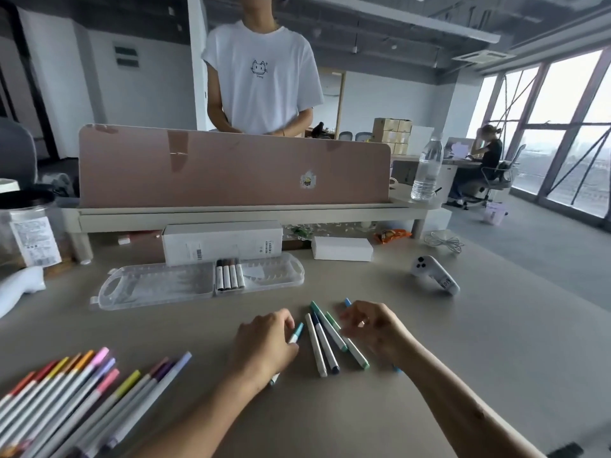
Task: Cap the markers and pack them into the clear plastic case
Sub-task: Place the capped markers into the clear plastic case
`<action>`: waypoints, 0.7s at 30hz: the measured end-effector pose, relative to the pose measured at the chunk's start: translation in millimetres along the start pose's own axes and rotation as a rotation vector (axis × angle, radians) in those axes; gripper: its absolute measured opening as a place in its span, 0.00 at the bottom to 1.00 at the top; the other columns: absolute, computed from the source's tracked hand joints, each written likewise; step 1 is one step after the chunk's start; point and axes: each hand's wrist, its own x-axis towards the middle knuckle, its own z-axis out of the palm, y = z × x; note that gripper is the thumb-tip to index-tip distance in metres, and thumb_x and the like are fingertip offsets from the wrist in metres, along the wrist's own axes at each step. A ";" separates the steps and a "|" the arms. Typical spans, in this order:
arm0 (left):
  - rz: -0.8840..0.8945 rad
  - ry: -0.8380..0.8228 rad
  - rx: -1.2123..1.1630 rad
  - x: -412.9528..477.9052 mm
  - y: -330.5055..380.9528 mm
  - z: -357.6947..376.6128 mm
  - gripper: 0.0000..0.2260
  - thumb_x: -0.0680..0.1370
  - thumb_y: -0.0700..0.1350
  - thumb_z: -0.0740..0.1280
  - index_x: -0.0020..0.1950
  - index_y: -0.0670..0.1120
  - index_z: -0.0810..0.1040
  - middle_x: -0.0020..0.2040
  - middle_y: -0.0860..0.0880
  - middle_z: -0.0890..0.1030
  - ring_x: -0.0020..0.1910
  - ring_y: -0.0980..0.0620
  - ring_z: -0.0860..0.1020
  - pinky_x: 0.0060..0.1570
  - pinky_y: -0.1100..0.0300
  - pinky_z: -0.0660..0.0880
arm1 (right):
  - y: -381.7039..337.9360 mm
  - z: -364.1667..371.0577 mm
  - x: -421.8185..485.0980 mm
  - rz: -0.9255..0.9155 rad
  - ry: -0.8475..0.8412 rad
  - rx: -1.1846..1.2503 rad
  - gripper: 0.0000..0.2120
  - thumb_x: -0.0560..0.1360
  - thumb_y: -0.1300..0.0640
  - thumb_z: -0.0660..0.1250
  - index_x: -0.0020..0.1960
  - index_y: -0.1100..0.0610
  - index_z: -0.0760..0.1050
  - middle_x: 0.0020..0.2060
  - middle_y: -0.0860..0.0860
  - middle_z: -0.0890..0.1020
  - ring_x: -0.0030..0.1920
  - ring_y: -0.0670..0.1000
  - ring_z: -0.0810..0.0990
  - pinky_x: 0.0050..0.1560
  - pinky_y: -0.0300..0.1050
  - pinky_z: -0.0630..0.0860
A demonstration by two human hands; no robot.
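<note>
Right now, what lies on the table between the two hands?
In the head view, four capped markers lie side by side between the left hand and right hand.

clear case [158,287] open flat, four markers [230,274] inside, others loose [325,342]

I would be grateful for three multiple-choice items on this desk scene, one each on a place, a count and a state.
1. Where does the clear plastic case lie?
A. in front of the white box
B. on the shelf
C. under the right hand

2. How many markers in the case?
A. none
B. four
C. twelve

3. What state is the case in?
A. shut
B. open flat
C. standing on edge

Answers:
1 A, it lies on the table just before the white box.
2 B, four capped markers sit side by side in it.
3 B, both halves lie spread on the table.
</note>
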 end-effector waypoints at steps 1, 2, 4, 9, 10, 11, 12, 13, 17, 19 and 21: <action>0.007 0.040 0.012 0.3 -0.8 2.4 0.10 0.70 0.52 0.69 0.49 0.56 0.73 0.42 0.55 0.82 0.45 0.53 0.81 0.49 0.58 0.75 | 2.1 0.5 -2.1 0.010 -0.013 -0.031 0.15 0.66 0.59 0.78 0.36 0.40 0.77 0.35 0.45 0.79 0.34 0.40 0.74 0.38 0.35 0.69; 0.019 0.077 0.014 0.9 -1.5 4.9 0.09 0.71 0.51 0.69 0.49 0.56 0.72 0.42 0.55 0.82 0.45 0.53 0.81 0.48 0.58 0.74 | 3.9 0.9 -4.7 0.016 -0.020 -0.057 0.14 0.66 0.57 0.77 0.37 0.40 0.77 0.35 0.44 0.79 0.35 0.42 0.74 0.38 0.34 0.69; 0.053 0.154 -0.018 1.3 -0.6 9.0 0.07 0.72 0.51 0.69 0.48 0.55 0.74 0.43 0.56 0.80 0.46 0.53 0.80 0.48 0.57 0.74 | 9.5 2.3 -9.9 0.036 0.006 -0.116 0.13 0.65 0.54 0.77 0.37 0.39 0.76 0.36 0.43 0.79 0.38 0.42 0.75 0.40 0.35 0.69; 0.044 0.113 -0.077 5.5 10.6 17.0 0.15 0.71 0.64 0.70 0.44 0.53 0.79 0.45 0.56 0.76 0.51 0.52 0.76 0.49 0.57 0.75 | 18.8 1.0 -19.9 0.032 0.078 -0.128 0.10 0.65 0.52 0.77 0.39 0.40 0.78 0.33 0.42 0.80 0.37 0.42 0.74 0.44 0.39 0.71; 0.027 0.059 -0.047 7.3 13.3 18.9 0.19 0.69 0.68 0.70 0.45 0.53 0.79 0.47 0.56 0.75 0.53 0.52 0.74 0.51 0.56 0.74 | 19.6 0.2 -21.4 0.035 0.085 -0.130 0.09 0.65 0.52 0.77 0.40 0.41 0.79 0.33 0.42 0.80 0.37 0.41 0.74 0.43 0.39 0.71; 0.013 0.010 -0.012 8.8 15.5 20.8 0.23 0.67 0.71 0.69 0.47 0.54 0.79 0.50 0.56 0.74 0.55 0.52 0.72 0.52 0.56 0.74 | 19.8 -0.7 -23.0 0.040 0.098 -0.135 0.07 0.66 0.51 0.76 0.41 0.43 0.80 0.34 0.43 0.80 0.37 0.41 0.74 0.42 0.39 0.70; 0.001 -0.025 0.010 10.1 17.0 22.6 0.25 0.65 0.73 0.69 0.48 0.54 0.78 0.52 0.55 0.73 0.57 0.52 0.70 0.53 0.56 0.73 | 21.4 -2.0 -24.2 0.038 0.109 -0.130 0.06 0.66 0.50 0.76 0.42 0.44 0.81 0.34 0.43 0.81 0.36 0.42 0.74 0.41 0.39 0.71; -0.007 -0.044 0.014 10.7 17.7 23.8 0.27 0.64 0.74 0.69 0.49 0.54 0.78 0.53 0.55 0.73 0.58 0.51 0.69 0.53 0.55 0.73 | 23.5 -3.4 -26.0 0.031 0.120 -0.104 0.07 0.64 0.48 0.75 0.42 0.45 0.81 0.34 0.43 0.81 0.36 0.43 0.74 0.40 0.40 0.71; -0.013 -0.077 -0.087 13.3 11.0 24.1 0.24 0.65 0.70 0.72 0.50 0.55 0.78 0.52 0.55 0.72 0.58 0.51 0.68 0.54 0.57 0.72 | 29.6 -15.8 -33.4 0.025 0.159 -0.053 0.06 0.65 0.55 0.75 0.41 0.47 0.82 0.34 0.44 0.82 0.32 0.41 0.74 0.36 0.34 0.70; -0.012 -0.087 -0.153 14.8 5.4 24.8 0.20 0.65 0.67 0.74 0.47 0.56 0.78 0.51 0.55 0.71 0.57 0.52 0.68 0.53 0.59 0.71 | 32.1 -21.8 -35.6 0.020 0.186 -0.023 0.09 0.67 0.62 0.75 0.41 0.48 0.81 0.34 0.46 0.82 0.29 0.41 0.74 0.33 0.32 0.69; -0.003 -0.032 -0.187 15.1 2.9 25.7 0.13 0.66 0.60 0.77 0.43 0.56 0.79 0.48 0.56 0.71 0.55 0.51 0.71 0.51 0.60 0.71 | 33.2 -27.1 -37.5 0.025 0.239 -0.014 0.08 0.68 0.64 0.74 0.41 0.50 0.82 0.34 0.47 0.81 0.27 0.42 0.74 0.30 0.31 0.68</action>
